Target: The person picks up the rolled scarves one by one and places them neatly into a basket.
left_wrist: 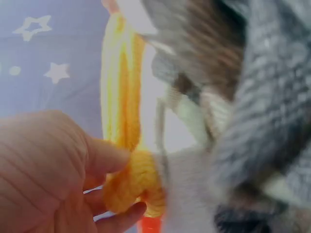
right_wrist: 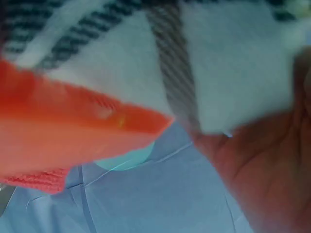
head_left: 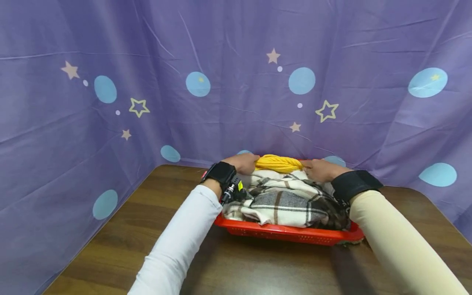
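Note:
A thick yellow knitted cloth (head_left: 279,163) lies folded in a long roll along the back of a red plastic basket (head_left: 280,232). My left hand (head_left: 241,163) pinches its left end; in the left wrist view the thumb presses on top of the yellow knit (left_wrist: 141,179) with fingers curled beneath. At the opposite end, my right hand (head_left: 321,170) holds the roll with its fingertips. In the right wrist view that palm (right_wrist: 277,170) shows, while the fingers are hidden behind cloth. A plaid cloth (head_left: 285,203) in white, grey and brown fills the basket in front of both hands.
The basket stands on a brown wooden table (head_left: 177,196). Close behind it hangs a purple curtain (head_left: 236,82) with stars and blue dots. A pinkish-red knitted piece (right_wrist: 39,180) shows below the basket's rim (right_wrist: 82,109) in the right wrist view.

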The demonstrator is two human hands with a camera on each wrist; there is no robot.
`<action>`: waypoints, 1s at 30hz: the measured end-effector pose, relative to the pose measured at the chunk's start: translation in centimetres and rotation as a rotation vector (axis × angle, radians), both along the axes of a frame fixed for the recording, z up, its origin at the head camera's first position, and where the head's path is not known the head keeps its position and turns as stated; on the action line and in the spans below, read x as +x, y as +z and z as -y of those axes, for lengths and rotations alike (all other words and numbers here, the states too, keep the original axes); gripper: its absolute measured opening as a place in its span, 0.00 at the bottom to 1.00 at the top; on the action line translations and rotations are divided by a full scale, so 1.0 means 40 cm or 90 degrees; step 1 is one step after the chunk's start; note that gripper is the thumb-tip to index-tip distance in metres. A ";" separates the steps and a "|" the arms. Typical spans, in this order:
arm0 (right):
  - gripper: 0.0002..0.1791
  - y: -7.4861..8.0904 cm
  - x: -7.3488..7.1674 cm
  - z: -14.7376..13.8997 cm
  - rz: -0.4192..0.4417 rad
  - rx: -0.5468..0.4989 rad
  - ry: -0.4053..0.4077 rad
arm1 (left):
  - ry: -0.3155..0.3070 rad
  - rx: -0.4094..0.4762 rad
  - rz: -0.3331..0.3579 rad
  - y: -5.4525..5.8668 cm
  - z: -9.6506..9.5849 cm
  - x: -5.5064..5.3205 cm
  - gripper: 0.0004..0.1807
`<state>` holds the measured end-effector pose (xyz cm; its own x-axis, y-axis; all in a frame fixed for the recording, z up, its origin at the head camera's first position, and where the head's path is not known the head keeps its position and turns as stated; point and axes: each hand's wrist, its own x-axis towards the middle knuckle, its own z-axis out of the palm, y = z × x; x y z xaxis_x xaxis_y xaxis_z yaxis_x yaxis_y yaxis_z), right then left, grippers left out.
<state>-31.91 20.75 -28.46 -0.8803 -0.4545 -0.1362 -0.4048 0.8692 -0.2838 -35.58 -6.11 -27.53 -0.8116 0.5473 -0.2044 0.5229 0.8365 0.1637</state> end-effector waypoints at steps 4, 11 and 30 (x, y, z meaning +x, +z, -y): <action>0.29 0.024 0.035 -0.021 -0.048 -0.059 -0.020 | 0.004 0.052 -0.030 0.023 0.033 0.027 0.31; 0.33 0.022 0.120 -0.073 -0.144 -0.088 -0.023 | 0.059 0.160 -0.092 0.006 0.089 0.117 0.34; 0.41 -0.191 0.286 -0.073 -0.330 -0.219 -0.126 | 0.128 0.276 -0.171 -0.189 0.131 0.290 0.46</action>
<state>-20.49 23.68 -36.10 -0.8647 -0.2187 0.4522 -0.4050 0.8362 -0.3699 -24.00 -11.37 -35.07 -0.9013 0.3645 0.2342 0.4309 0.8098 0.3981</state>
